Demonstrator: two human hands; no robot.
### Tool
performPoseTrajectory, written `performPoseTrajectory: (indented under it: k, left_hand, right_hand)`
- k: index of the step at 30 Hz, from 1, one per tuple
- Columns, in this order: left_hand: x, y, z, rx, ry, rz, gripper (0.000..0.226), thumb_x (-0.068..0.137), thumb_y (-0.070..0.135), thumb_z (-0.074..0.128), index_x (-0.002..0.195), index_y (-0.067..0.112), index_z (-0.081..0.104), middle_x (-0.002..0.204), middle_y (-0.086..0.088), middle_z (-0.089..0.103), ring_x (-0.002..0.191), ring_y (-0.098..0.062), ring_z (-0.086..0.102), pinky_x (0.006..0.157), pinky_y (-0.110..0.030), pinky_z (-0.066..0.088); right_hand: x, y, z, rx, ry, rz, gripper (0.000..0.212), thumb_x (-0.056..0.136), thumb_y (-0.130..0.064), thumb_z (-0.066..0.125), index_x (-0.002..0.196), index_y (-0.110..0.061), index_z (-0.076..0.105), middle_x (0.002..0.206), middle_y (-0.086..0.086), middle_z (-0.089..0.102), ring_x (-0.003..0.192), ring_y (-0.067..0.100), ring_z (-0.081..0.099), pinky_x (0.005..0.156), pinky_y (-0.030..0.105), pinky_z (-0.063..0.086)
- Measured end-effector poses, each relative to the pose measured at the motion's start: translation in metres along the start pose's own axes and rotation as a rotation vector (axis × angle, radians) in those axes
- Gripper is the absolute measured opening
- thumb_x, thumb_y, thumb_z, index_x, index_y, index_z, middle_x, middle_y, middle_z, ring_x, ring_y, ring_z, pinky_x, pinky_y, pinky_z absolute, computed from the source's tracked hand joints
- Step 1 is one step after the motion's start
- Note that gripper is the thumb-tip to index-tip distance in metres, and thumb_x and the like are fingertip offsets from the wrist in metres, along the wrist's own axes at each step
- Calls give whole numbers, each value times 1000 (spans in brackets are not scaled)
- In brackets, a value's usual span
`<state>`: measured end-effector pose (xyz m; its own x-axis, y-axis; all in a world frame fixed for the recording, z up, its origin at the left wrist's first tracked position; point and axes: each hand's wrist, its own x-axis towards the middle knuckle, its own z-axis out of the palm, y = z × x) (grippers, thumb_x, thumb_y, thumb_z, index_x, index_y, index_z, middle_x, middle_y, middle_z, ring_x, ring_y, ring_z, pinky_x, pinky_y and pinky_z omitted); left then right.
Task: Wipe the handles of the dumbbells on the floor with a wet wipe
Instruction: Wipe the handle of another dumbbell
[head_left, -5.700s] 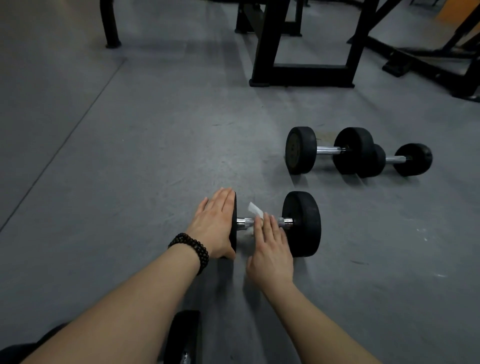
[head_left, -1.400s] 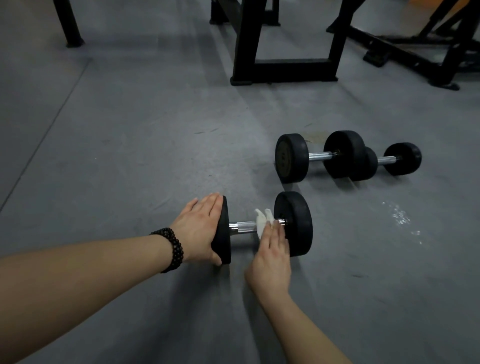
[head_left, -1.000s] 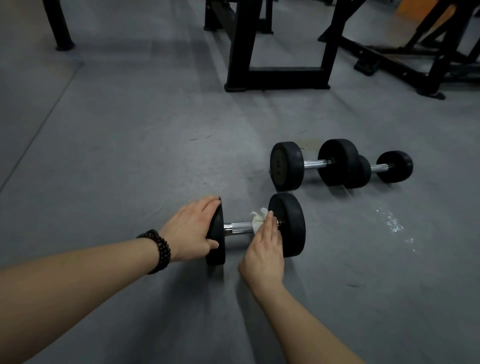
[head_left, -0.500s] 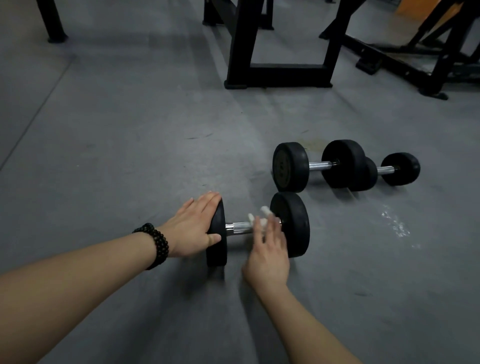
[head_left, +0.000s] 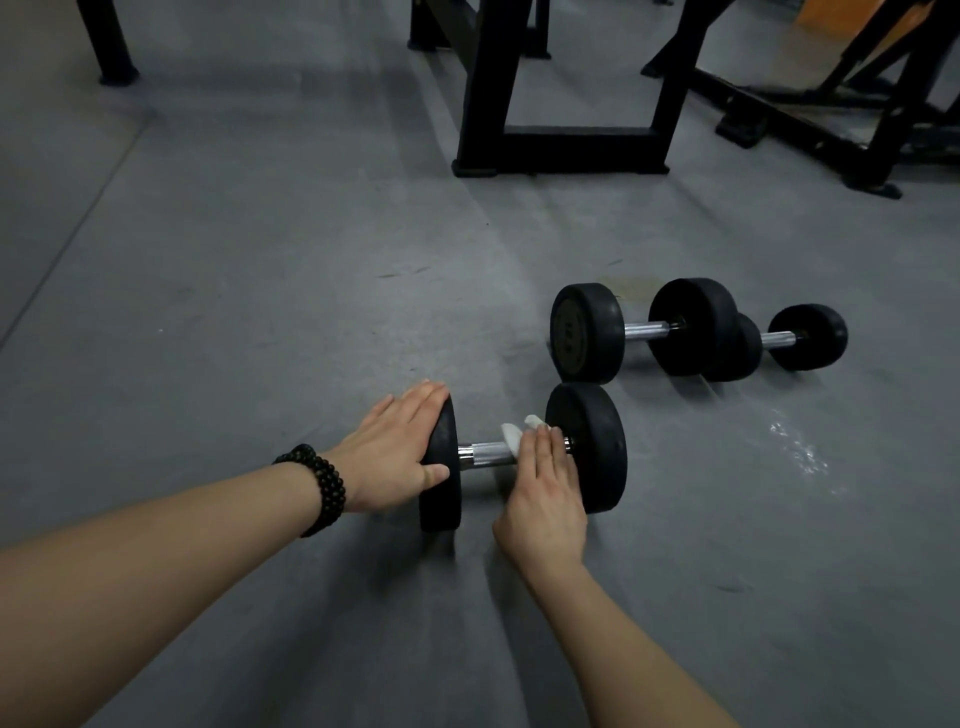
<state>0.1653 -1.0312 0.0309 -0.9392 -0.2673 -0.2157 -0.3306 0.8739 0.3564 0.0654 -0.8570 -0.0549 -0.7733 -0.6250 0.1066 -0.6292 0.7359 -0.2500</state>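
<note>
R hand (head_left: 545, 499) presses crumpled white wipe (head_left: 514, 434) on shiny chrome handle (head_left: 485, 454).

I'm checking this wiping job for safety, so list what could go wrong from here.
1. The near dumbbell has round heads and only the left hand braces one of them; it might roll while being rubbed.
2. The right hand wipes beside the right head, so its fingers could get pinched.
3. The wet wipe is bunched at the handle's right end; the bare left stretch may be missed.
</note>
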Motion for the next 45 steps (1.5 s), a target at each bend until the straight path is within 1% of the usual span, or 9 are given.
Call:
performPoseTrajectory:
  k: [6,11,18,24,29,33,38,41,45]
  left_hand:
    - [-1,2,0,7,-15,-2,93,94,42,56,156,16,-8,165,1,-10,150,-10,-12,122,-34,-6]
    - [-1,2,0,26,-5,-1,94,93,44,58,156,15,-6,165,0,-7,150,-11,-9,122,-35,-5]
    - [-1,2,-2,16,-9,-5,93,93,43,58,156,15,-5,165,0,-6,151,-12,-8,123,-36,-3]
    - [-1,1,2,16,-5,-6,94,93,43,57,156,15,-6,165,1,-8,150,-11,-9,123,-37,-4]
    - [-1,2,0,21,-14,-6,93,94,43,57,156,15,-6,165,1,-8,150,-11,-10,123,-37,-4]
    - [0,2,0,10,-10,-5,93,93,42,57,156,15,-6,165,1,-7,150,-11,-9,123,-36,-4]
    - [-1,2,-2,33,-23,-10,93,94,44,56,156,15,-6,165,1,-7,150,-11,-9,123,-38,-4]
    - [0,1,-2,25,-21,-5,93,93,44,57,156,15,-6,165,0,-7,150,-11,-9,123,-38,-3]
    - [0,3,-5,36,-30,-14,93,93,44,56,156,15,-6,165,0,-6,151,-12,-7,123,-37,-3]
  right_hand:
    - [-13,-21,-2,20,-47,-159,88,77,-23,61,154,-34,21,163,20,6,151,34,1,119,43,10]
    - [0,3,-6,11,-24,-8,88,72,-12,57,154,-8,24,163,13,14,150,29,14,121,39,14]
    - [-11,-11,4,-12,-52,-134,93,69,-16,64,154,-30,28,162,21,10,150,37,11,118,43,18]
    - [-4,-17,-2,93,-58,64,86,72,-12,58,153,-8,28,162,19,17,150,33,11,121,40,9]
    - [-3,-2,-4,44,12,1,83,68,-8,51,149,1,34,157,19,30,148,32,22,121,41,17]
    - [-29,-31,8,87,-31,-272,80,74,-20,31,151,-1,29,159,15,28,149,27,19,121,39,19]
    - [-8,12,-6,1,9,-133,80,67,-11,44,146,4,38,154,22,34,147,31,27,121,39,19]
    - [-13,-4,-11,36,-53,-245,83,69,-11,55,148,1,35,157,19,31,148,28,21,122,36,17]
    - [-15,-24,-11,139,-56,-333,72,77,-19,37,147,-3,39,158,16,28,149,26,21,117,42,30]
